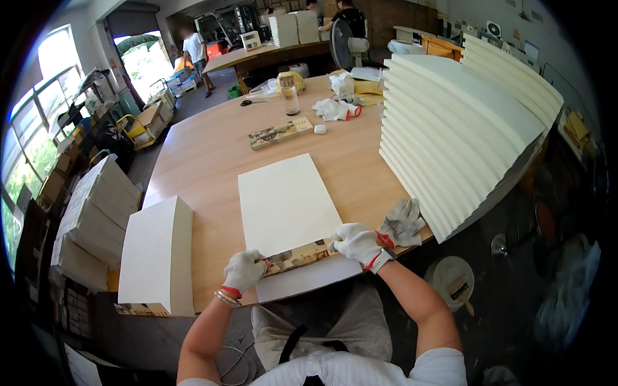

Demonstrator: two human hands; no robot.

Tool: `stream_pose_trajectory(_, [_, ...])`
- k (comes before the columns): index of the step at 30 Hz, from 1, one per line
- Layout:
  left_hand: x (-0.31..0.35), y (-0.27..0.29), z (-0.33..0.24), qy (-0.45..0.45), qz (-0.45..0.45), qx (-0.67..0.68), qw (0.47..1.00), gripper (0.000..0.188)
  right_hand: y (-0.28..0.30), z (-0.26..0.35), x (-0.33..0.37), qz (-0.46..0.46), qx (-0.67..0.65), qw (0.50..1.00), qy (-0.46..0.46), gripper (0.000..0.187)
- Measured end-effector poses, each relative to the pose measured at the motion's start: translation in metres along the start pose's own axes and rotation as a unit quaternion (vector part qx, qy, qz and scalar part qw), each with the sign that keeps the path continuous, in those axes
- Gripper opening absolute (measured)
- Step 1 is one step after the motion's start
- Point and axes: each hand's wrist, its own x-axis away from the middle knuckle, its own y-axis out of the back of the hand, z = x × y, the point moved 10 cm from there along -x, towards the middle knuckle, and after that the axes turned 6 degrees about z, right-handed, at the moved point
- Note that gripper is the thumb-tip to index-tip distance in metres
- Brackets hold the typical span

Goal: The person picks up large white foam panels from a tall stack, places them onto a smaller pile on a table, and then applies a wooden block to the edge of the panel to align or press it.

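Directly in front of me a white rectangular stack of sheets (290, 199) lies on the wooden table (212, 154). Across its near end runs a narrow printed paper strip (298, 258) in brown and cream. My left hand (244, 269), in a white knit glove with a red cuff, pinches the strip's left end. At the other end my right hand (357, 244), gloved alike, has its fingers closed on the strip. Nearer to me, a white flat piece (312, 281) shows below the strip at the table edge. The fingertips are partly hidden.
A white block of sheets (151, 251) stands at left; a tall ridged white stack (450, 135) rises at right. Grey gloves (402, 225), a pile of printed strips (280, 133), a bottle (290, 96) and scissors (251, 102) lie about. A bucket (444, 273) with a brush stands below right.
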Motion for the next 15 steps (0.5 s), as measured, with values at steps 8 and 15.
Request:
stream_pose_trajectory(8, [-0.015,0.003,-0.121,-0.300,0.014,-0.477,0.826,0.103,0.003,-0.010,-0.003,-0.056,-0.002,0.998,0.013,0.033])
stream_pose_trajectory(15, [-0.031,-0.065,-0.151,-0.374,0.209,-0.588,0.686,0.123,0.101,-0.089,0.055,-0.333,0.215,0.918,0.025,0.027])
